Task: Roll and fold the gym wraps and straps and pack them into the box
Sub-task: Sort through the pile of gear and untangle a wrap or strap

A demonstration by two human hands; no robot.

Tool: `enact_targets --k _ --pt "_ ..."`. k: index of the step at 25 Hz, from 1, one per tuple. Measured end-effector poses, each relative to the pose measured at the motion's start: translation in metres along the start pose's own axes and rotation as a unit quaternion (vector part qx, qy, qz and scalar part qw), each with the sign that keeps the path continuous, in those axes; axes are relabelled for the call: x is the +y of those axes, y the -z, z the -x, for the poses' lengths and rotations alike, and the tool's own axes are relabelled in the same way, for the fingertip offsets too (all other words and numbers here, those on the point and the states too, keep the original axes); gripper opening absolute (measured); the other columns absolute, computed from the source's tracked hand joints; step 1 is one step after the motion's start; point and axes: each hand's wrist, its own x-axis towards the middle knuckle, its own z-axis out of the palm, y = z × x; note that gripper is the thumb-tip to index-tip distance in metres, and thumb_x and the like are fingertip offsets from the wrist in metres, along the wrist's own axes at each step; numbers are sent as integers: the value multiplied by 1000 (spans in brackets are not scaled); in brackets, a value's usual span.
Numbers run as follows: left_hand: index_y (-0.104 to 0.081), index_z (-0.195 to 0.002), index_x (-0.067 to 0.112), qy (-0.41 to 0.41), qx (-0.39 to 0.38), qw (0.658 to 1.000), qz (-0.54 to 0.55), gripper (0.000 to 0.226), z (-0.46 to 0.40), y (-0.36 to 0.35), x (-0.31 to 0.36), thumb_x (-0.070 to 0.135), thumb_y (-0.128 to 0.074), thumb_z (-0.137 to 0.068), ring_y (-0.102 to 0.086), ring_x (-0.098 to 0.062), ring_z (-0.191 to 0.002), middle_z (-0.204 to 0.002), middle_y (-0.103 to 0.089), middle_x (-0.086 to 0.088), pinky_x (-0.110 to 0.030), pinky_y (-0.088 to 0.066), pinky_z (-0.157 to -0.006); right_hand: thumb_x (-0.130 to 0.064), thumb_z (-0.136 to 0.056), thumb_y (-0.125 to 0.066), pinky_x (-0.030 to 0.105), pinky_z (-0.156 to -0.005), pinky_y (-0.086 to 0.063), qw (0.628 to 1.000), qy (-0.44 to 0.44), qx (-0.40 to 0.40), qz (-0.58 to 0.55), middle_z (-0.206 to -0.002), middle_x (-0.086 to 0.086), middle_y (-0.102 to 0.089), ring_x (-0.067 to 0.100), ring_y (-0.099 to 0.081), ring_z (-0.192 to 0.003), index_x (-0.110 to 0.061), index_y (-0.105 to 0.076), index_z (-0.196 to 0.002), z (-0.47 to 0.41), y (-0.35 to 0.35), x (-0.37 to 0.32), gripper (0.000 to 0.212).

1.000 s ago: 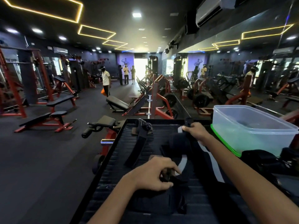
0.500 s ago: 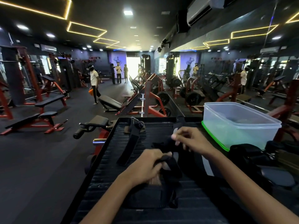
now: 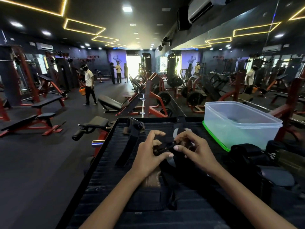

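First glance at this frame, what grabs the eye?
Front and centre, the left hand and right hand pinch a black strap between them over a black ribbed mat. To the right stands a clear plastic box on a green lid. Behind, yellow ceiling light outlines glow over rows of red gym benches.

The translucent, milky plastic box (image 3: 241,124) looks smooth and faintly glossy, and sits on a bright green plastic lid (image 3: 214,138). The black ribbed table top (image 3: 102,176) looks like matt rubber with raised ridges. The black woven cloth strap (image 3: 127,146) on it is dull, and the dark wrap (image 3: 148,197) has a brown ribbed leather-like patch.
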Motion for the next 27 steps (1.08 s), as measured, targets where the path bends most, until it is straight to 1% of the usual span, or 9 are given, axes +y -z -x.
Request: enact_targets --k 5,7,10,13,16,18,21,23,27 --pt "-59 -105 18 -53 -46 997 -41 40 7 5 -9 19 -82 -72 -66 -3 -78 -84 -70 4 -19 -51 -72 -17 -81 -76 18 -79 -50 995 31 -34 89 -91 -12 -73 2 -66 -89 -18 -77 -96 3 -6 0 16" --pt "-63 -106 19 -75 -41 995 -45 37 5 4 -12 25 -80 -74 -63 -6 -84 -94 -66 7 -20 -50 -75 -17 -83 -73 19 -76 -51 991 22 -39 124 -87 -12 -73 -1 -66 -84 -17 -76 -91 1 -3 2 8" --pt "-68 -104 20 -102 -68 991 -54 25 3 2 -16 25 -74 -81 -59 -7 -100 -110 -59 7 -18 -47 -83 -14 -88 -68 18 -67 -48 994 -47 -74 63 -77 -9 -71 0 -63 -71 -16 -73 -84 2 3 3 6" --pt "-70 -95 19 -28 -114 993 -20 9 3 1 -15 18 -65 -88 -63 -4 -93 -95 -69 9 -21 -47 -81 -17 -89 -67 25 -60 -47 990 -101 -98 -30 -75 -3 -67 10 -59 -64 -12 -70 -82 4 9 8 9" --pt "-69 -98 20 40 -139 988 59 14 3 0 -14 25 -59 -89 -65 -10 -96 -96 -70 6 -31 -50 -89 -18 -86 -70 25 -60 -47 983 -105 -99 -112 -76 7 -65 17 -58 -61 -8 -68 -82 6 9 9 11" --pt "-64 -102 18 55 -146 982 102 18 3 -1 -15 27 -54 -89 -60 -9 -100 -100 -66 7 -30 -47 -91 -11 -84 -70 22 -60 -49 981 -96 -77 -151 -76 9 -64 15 -58 -66 -5 -69 -85 9 7 7 7" --pt "-60 -102 15 76 -150 975 143 18 4 -2 -13 25 -56 -88 -54 -3 -96 -98 -60 8 -22 -43 -87 -2 -82 -69 19 -64 -49 985 -76 -61 -142 -78 5 -66 12 -59 -72 -3 -69 -89 16 8 6 7" --pt "-65 -98 11 72 -143 972 170 9 4 -1 -10 14 -60 -90 -57 -2 -91 -92 -64 7 -17 -43 -83 -5 -79 -71 18 -65 -49 983 -77 -62 -154 -76 3 -67 9 -59 -69 -3 -70 -89 19 9 6 10" --pt "-75 -89 10 78 -92 970 213 10 4 -1 -8 5 -70 -82 -65 -12 -87 -88 -73 -5 -19 -48 -83 -8 -76 -72 18 -62 -48 985 -74 -48 -149 -67 -2 -66 4 -58 -62 -3 -71 -88 21 9 7 12"
